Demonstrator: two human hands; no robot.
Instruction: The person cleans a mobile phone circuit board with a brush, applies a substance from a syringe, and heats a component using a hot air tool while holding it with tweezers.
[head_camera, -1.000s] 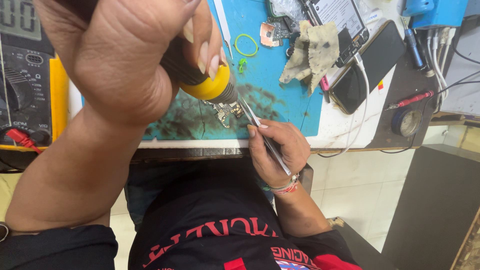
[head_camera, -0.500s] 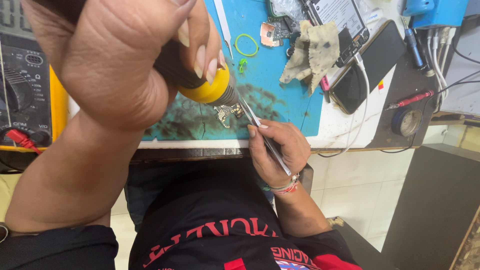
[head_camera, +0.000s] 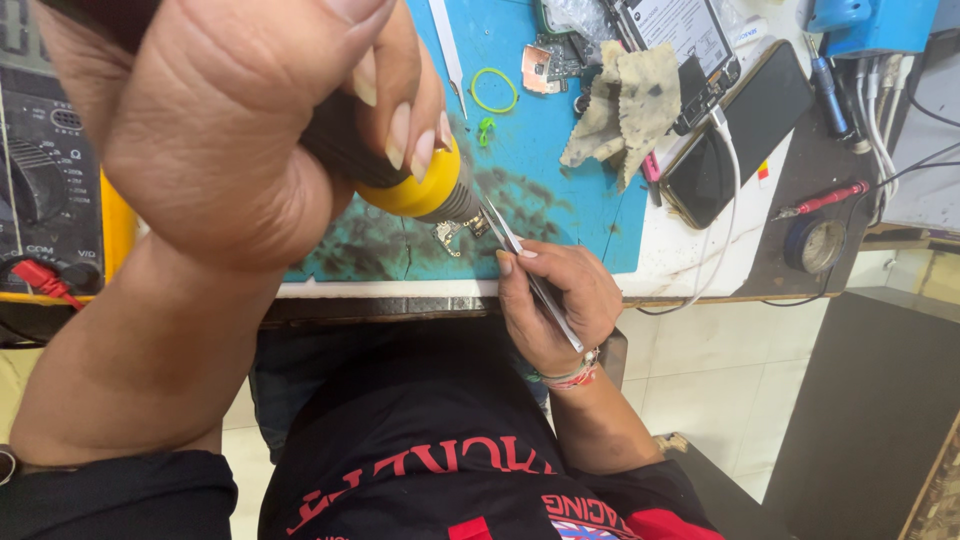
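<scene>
Gripping soldering iron (head_camera: 420, 190) in closed left hand (head_camera: 230, 130), above small metal part (head_camera: 447, 233) at near edge of blue mat (head_camera: 570, 215); pinching tweezers (head_camera: 520, 255) in right hand (head_camera: 560, 305), just beside the part.

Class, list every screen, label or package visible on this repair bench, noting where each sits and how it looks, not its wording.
Multimeter: far left, black body in a yellow casing, grey display at its top corner, partly cut off.
Phone: right of the blue mat, lying face up, dark blank rectangular screen.
White label: top edge, right of centre, rectangular, with black print.
Packages: none to be seen.
</scene>
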